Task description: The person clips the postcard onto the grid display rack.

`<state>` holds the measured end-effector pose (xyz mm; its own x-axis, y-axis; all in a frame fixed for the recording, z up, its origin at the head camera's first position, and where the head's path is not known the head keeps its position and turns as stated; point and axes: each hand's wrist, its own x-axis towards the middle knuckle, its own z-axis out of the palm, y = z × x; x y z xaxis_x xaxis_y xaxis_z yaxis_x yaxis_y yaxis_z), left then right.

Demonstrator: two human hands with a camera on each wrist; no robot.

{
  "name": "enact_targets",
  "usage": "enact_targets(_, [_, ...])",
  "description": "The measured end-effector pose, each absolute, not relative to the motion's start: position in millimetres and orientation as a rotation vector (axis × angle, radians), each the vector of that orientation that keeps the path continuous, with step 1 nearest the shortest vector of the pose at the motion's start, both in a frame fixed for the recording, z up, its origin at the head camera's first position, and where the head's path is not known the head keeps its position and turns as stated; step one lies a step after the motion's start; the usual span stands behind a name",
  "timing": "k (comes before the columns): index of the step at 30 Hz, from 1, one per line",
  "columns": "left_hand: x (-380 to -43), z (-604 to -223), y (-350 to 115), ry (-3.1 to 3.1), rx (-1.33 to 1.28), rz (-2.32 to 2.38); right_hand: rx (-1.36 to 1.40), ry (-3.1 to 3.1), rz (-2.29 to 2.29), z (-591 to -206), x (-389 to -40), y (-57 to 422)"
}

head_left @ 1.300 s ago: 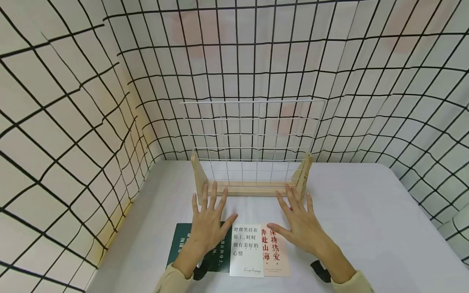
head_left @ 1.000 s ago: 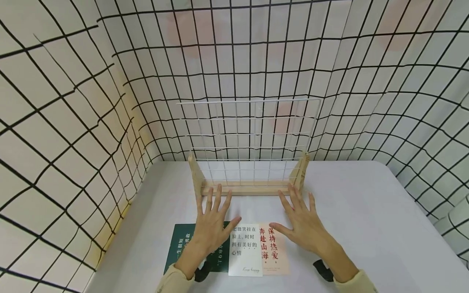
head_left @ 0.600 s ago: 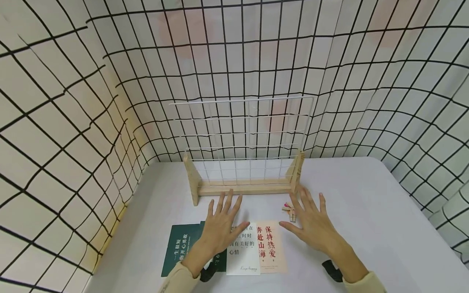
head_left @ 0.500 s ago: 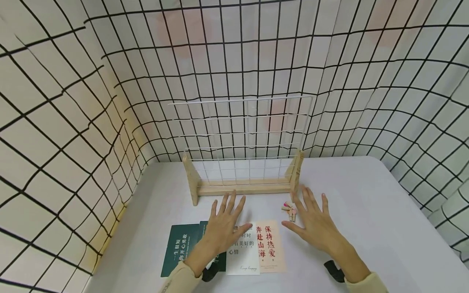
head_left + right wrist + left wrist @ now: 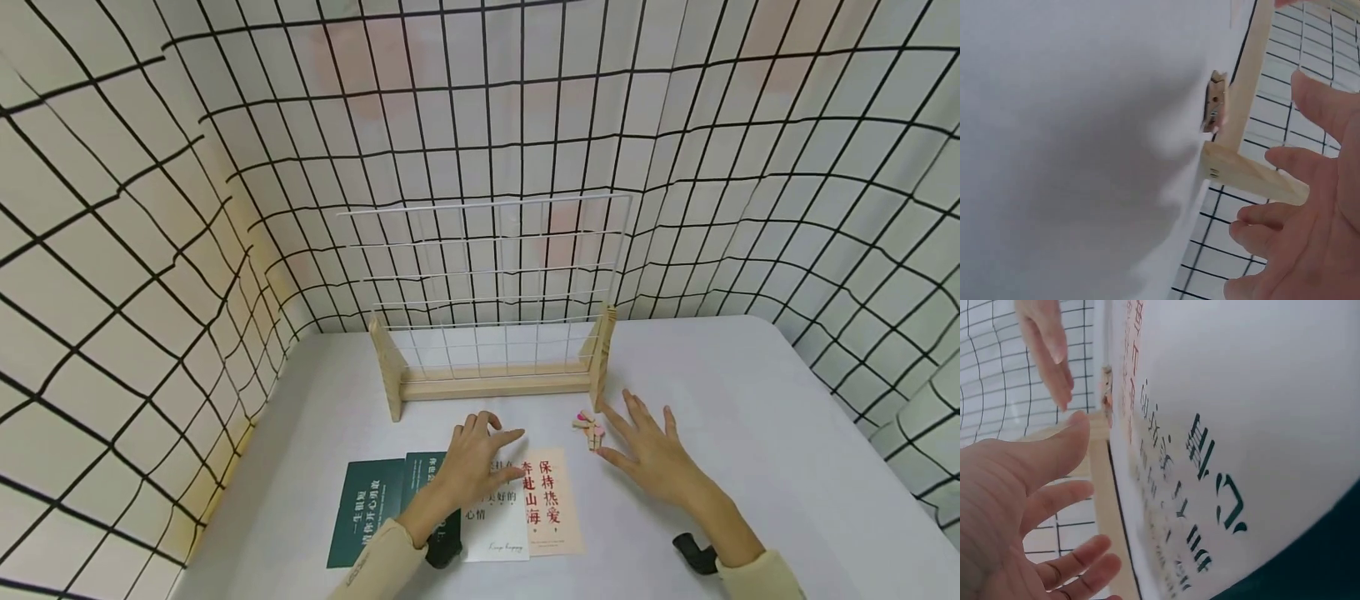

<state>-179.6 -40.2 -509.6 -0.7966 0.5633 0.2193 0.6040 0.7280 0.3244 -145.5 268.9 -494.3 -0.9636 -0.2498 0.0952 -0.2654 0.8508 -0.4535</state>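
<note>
My left hand (image 5: 474,458) hovers above the white card (image 5: 497,533), its index finger and thumb stretched to the right and the other fingers bent. It holds nothing. My right hand (image 5: 654,457) is spread just right of a small pile of wooden clothespins (image 5: 591,432) with pink bits, gripping none. A pink card with red writing (image 5: 561,508) lies beside the white one, and two dark green cards (image 5: 366,512) lie to the left. In the right wrist view a clothespin (image 5: 1214,103) lies apart from the fingertips. Part of the second green card is hidden by my left arm.
Behind the cards stands a white wire grid (image 5: 495,275) on a wooden base (image 5: 495,385) with two upright side pieces. A white cloth with black grid lines (image 5: 525,108) hangs around the back and sides. The white tabletop (image 5: 720,400) stretches right.
My left hand has moved right, from the green cards to over the white card, and its fingers have bent. The right hand has shifted right, uncovering the clothespins. The view has turned slightly.
</note>
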Motion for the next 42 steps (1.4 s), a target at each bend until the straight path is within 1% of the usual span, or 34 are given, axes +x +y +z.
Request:
enact_targets(4, [-187.3, -514.1, -40.8, -2.842, -0.978, -0.648, 0.43, -2.963, 0.826, -502.5, -150.2, 275.4])
enact_targets(14, [-200.3, -518.0, -40.7, -2.959, -0.926, -0.879, 0.428, -2.876, 0.902, -511.8, -157.9, 283.9])
enact_targets(21, [-206.2, -522.1, -36.2, -2.956, -0.931, -1.005, 0.354, -2.822, 1.016, -517.4, -166.6, 287.2])
enact_targets(35, [-206.9, -523.8, -29.9, -2.976, -0.893, -1.05, 0.177, -2.767, 1.16, -528.5, -177.6, 279.2])
enact_targets(42, [-205.3, -522.7, -25.7, -2.976, -0.892, -1.052, 0.157, -2.751, 1.168, -530.1, -180.1, 274.5])
